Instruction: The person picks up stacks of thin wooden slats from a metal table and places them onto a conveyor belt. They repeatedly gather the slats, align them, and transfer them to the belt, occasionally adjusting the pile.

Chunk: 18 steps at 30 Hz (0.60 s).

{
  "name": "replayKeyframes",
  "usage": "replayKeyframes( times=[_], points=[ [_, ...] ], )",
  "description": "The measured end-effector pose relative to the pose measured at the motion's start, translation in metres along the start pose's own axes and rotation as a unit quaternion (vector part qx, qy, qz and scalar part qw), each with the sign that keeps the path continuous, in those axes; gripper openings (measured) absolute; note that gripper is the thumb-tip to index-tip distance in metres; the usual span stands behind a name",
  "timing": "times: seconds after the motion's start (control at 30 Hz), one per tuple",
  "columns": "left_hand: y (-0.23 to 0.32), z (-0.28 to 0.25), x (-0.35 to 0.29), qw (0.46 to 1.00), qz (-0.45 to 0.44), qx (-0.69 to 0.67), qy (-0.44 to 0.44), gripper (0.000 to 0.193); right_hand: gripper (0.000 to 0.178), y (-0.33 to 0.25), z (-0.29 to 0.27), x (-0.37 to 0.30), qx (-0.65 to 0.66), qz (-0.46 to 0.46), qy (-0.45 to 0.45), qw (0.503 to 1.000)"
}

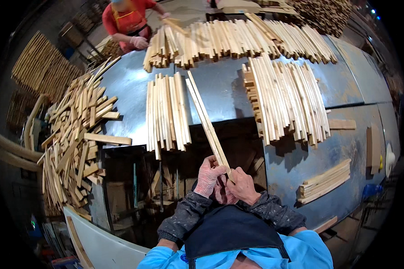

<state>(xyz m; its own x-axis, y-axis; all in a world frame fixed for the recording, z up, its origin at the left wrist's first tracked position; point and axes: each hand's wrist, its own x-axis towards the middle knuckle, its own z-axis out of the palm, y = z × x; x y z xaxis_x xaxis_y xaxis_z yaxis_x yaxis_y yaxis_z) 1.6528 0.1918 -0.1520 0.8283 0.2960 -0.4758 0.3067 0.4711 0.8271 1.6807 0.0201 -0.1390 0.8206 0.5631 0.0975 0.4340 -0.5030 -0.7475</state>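
My left hand point(208, 176), in a pinkish knit glove, is closed around two long, pale wooden slats point(206, 121) lying side by side. They point away from me, over the gap in front. At their near end my right hand point(243, 187), which looks bare, has its fingers closed against the wood. Bunched pinkish glove fabric point(222, 192) shows between my hands; whether it is worn or loose I cannot tell. Just beyond, left of the held slats, lies a row of slats point(166, 112). A thicker stack of slats point(289, 98) sits to the right.
A long row of slats point(220, 40) lines the metal table's point(215, 89) far side. Jumbled offcuts point(76, 143) pile up at left. A small slat bundle point(325, 181) lies on the right. Across the table, a person in red point(128, 22) handles slats. Before me is a dark opening point(175, 179).
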Motion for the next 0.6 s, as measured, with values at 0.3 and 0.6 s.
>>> replayKeyframes(
  times=[0.3, 0.6],
  points=[
    [0.012, -0.109, -0.050, 0.973, 0.038, -0.216, 0.070, 0.048, 0.025, -0.003, 0.045, 0.044, 0.377, 0.201, -0.266, 0.864],
    [0.018, -0.243, -0.148, 0.883, 0.182, -0.306, 0.306, 0.045, 0.031, -0.026, 0.156, 0.118, 0.220, -0.043, -0.464, 0.857]
  ],
)
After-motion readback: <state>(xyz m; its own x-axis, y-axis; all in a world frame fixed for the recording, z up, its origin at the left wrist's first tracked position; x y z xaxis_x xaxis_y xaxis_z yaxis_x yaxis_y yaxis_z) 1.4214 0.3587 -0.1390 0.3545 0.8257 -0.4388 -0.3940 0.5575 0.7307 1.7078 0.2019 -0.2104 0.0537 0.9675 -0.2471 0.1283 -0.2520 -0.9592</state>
